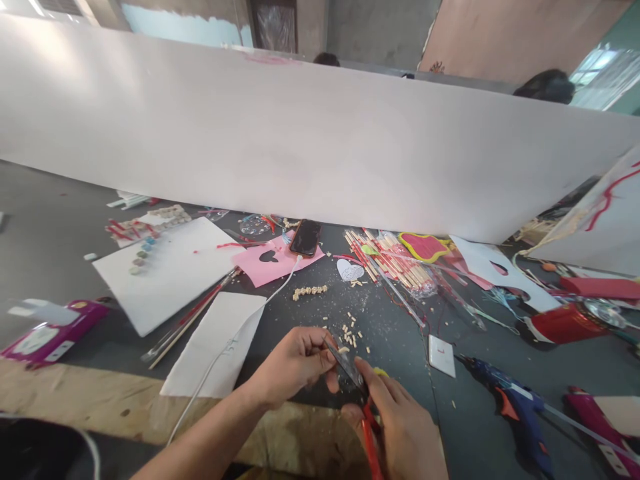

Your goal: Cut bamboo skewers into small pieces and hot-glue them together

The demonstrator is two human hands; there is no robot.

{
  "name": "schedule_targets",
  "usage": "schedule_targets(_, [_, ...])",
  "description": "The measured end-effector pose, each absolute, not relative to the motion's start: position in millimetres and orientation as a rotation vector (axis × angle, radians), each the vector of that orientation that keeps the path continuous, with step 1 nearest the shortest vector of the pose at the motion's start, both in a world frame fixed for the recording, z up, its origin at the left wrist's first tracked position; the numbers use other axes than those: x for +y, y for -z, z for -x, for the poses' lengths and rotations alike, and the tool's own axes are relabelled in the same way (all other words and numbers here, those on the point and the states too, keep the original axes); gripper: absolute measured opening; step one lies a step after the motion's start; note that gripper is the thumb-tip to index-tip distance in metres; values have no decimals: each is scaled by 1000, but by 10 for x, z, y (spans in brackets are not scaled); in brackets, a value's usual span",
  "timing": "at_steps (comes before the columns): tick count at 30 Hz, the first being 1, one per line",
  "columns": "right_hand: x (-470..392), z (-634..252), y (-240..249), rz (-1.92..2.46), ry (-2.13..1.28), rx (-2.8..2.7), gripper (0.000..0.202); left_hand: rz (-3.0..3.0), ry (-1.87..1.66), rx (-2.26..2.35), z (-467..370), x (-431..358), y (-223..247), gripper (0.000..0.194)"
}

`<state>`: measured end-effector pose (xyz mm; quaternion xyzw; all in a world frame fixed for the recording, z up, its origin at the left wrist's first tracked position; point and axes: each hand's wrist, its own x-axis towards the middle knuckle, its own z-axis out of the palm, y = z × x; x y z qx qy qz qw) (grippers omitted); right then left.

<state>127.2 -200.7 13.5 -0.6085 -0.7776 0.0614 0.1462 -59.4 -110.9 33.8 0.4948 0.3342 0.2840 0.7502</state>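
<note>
My right hand (395,420) is wrapped round scissors (369,427) with red handles, their blades pointing up and left toward my other hand. My left hand (300,363) has its fingers pinched by the blade tips, on a small pale piece (343,349) that looks like a bit of stick. Just beyond both hands, short cut pieces (350,330) lie scattered on the dark table. A row of joined pale pieces (310,291) lies farther back, left of a white paper heart (350,269).
Bundled sticks (395,263) lie behind the heart. A phone (305,238) rests on pink paper (265,267), with a white cable running left. At right are a blue glue gun (515,400) and a red can (570,323). A white board (300,147) stands behind.
</note>
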Motion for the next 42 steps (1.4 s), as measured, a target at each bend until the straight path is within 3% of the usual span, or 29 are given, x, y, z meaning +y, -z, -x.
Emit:
schedule_targets(10, [-1989,-1231,-209,1829,-311,-2130,50,-1348,-786,969,550,-1209,-305,18])
schedule_targets(19, [-1980,-1181,-297,1833,-355,-2093,63,-1046,-755,749,582,-1142,-297,22])
schedule_targets(24, [-2012,-1170,-220,1915,-434,-1973,57,-955,-745,764,568,-1156,-277,29])
schedule_targets(30, [-2018,-1165,-223,2014,-459,-1860,27,-1163,-825,822,564,-1184,-300,23])
schedule_targets(42, [-2008,-1205,-209,1954,-422,-2006,20,-1500,-836,965,558,-1234,-363,13])
